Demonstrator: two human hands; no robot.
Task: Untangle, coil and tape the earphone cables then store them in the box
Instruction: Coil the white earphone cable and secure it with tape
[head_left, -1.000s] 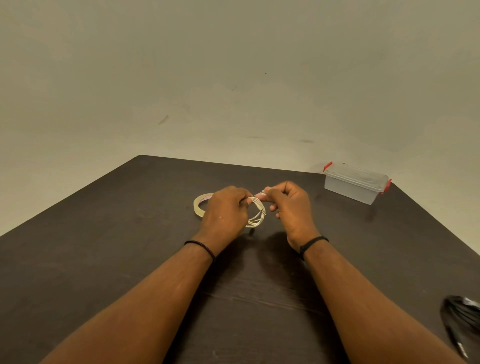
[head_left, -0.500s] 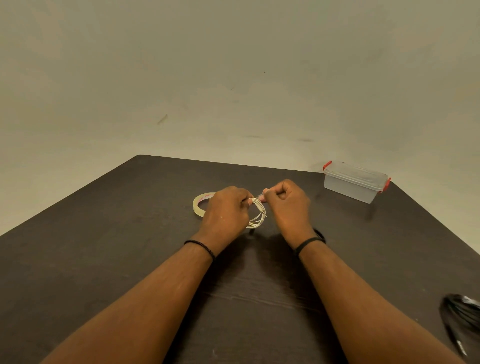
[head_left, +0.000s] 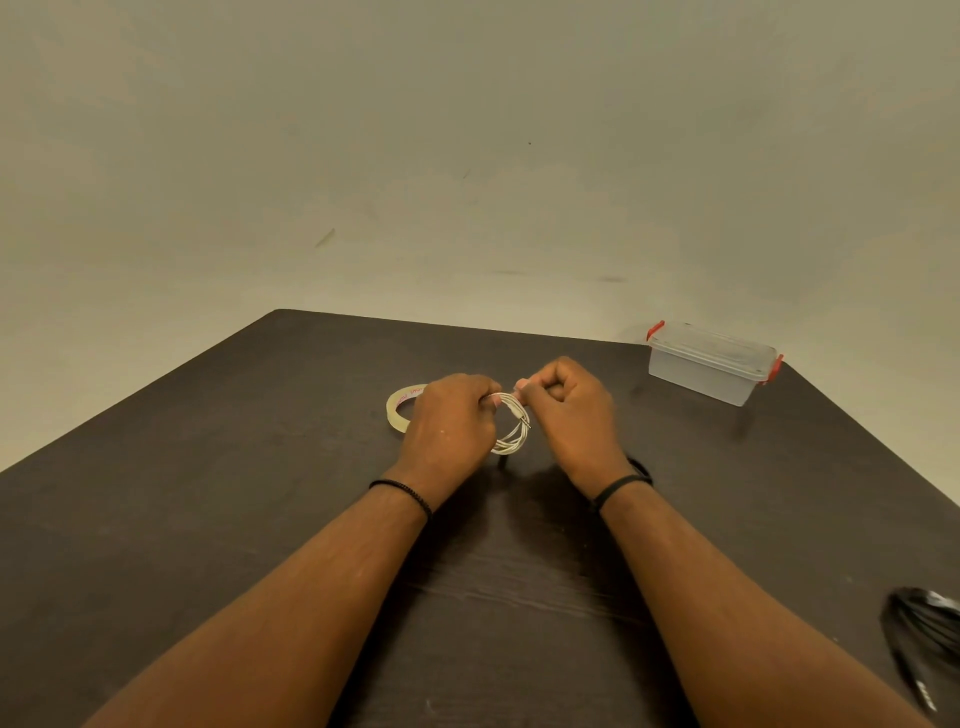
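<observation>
Black cable bundle (head_left: 922, 642): laid at the near right edge of the dark table (head_left: 208, 493), well apart from both hands, loosely gathered; whether it is taped cannot be told.

White earphone coil (head_left: 514, 428): held just above the table centre, between the two hands. The loop hangs downward and toward the viewer from the pinch points at its top, its plane turned roughly toward the camera. The plug end is seen lying along the right side of the loop.

Left hand (head_left: 449, 423): closed on the left part of the coil, the strands gathered under the fingers.

Right hand (head_left: 569, 410): closed narrowly at the coil's top right, thumb and forefinger pinched. A small pale piece, judged to be tape, is seen at the fingertips; this cannot be confirmed.

Tape roll (head_left: 402, 408): flat on the table, just behind and left of the left hand, partly hidden by it. The left hand is the nearer.

Clear box (head_left: 709, 366): at the far right corner, lid on, red latches at both ends, lying right of and beyond the coil. The right hand is the nearer for storing; the lid is judged to need opening first.
</observation>
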